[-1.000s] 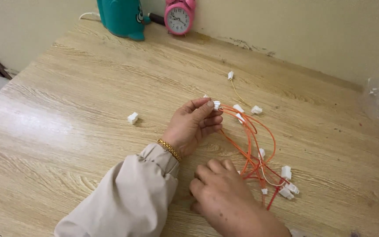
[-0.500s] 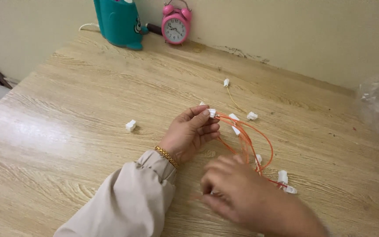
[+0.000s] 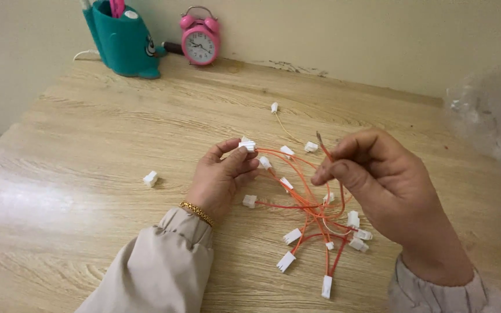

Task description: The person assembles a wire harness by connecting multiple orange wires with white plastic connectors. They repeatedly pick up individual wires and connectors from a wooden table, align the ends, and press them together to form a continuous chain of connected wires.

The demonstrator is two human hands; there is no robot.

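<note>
Near the middle of the frame, the left hand (image 3: 222,178) pinches a small white plug (image 3: 247,145) between its thumb and first finger, with the other fingers curled under. To the right, the right hand (image 3: 381,185) is lifted a little above the table and pinches one thin orange wire (image 3: 324,152) between its thumb and first finger, so the bare tip of the wire pokes up past the fingertips. Between and below the two hands lies a messy bunch of orange wires (image 3: 311,208) with white plugs at their ends, spread on the wooden table (image 3: 88,145). One loose white plug (image 3: 150,178) sits alone to the left of the left hand, well apart from the bunch. Another small plug on a pale wire (image 3: 274,108) lies higher up. At the upper left stand a teal holder (image 3: 124,42) and a pink alarm clock (image 3: 200,44). A clear plastic bag (image 3: 491,116) is at the right edge.
</note>
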